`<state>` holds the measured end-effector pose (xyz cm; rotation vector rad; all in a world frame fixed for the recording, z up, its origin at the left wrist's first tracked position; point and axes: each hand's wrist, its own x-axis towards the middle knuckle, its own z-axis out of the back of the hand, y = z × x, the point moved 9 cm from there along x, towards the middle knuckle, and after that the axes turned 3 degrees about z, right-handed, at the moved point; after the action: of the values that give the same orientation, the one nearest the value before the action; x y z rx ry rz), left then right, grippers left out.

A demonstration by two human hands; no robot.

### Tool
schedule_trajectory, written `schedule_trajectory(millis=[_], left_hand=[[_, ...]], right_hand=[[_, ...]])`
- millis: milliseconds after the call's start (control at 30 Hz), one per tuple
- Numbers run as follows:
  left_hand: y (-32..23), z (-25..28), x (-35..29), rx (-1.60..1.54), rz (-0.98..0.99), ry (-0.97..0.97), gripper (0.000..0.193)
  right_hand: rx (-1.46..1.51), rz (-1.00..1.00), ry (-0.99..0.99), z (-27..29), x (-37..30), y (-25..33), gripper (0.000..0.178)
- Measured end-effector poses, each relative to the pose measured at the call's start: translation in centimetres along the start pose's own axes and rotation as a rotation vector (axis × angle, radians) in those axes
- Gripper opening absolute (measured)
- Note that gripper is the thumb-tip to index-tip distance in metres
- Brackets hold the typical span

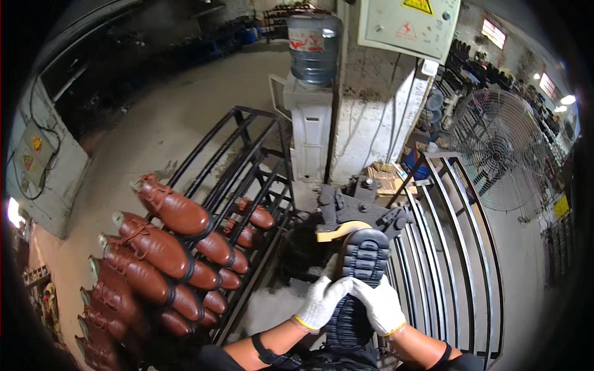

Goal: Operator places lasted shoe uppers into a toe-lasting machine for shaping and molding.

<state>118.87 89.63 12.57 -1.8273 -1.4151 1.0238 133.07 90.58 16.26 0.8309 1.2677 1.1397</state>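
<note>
A shoe [364, 263] is turned with its ribbed black sole toward me, one end up against a dark metal machine [356, 204]. Both my hands wear white knit gloves with yellow cuffs. My left hand [323, 302] grips the shoe's left side, and my right hand [378, 304] is closed round its right side. Over the middle of the sole the thumbs come together. At the shoe's upper end, a curved yellow strip [337, 232] sits on the machine; whether it touches the shoe I cannot tell. The gloves and sole hide the shoe's upper.
On my left, a black metal rack [216, 164] holds several brown lace-up shoes [176, 213]. A rack of metal bars [455, 241] stands close on my right, with a large caged fan [498, 148] beyond. Ahead are a water dispenser [309, 123], a pillar and an electrical box [408, 28].
</note>
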Motion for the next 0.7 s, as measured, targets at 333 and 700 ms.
schedule_trajectory(millis=[333, 700], left_hand=[[0.5, -0.1, -8.5, 0.15, -0.326, 0.146, 0.069], [4.7, 6.8, -17.4, 0.649, -0.316, -0.157, 0.083]], right_hand=[[-0.3, 0.401, -0.122, -1.1, -6.4, -9.9, 0.028], [0.767, 0.108, 0.168, -11.3, -13.7, -9.1, 0.052]])
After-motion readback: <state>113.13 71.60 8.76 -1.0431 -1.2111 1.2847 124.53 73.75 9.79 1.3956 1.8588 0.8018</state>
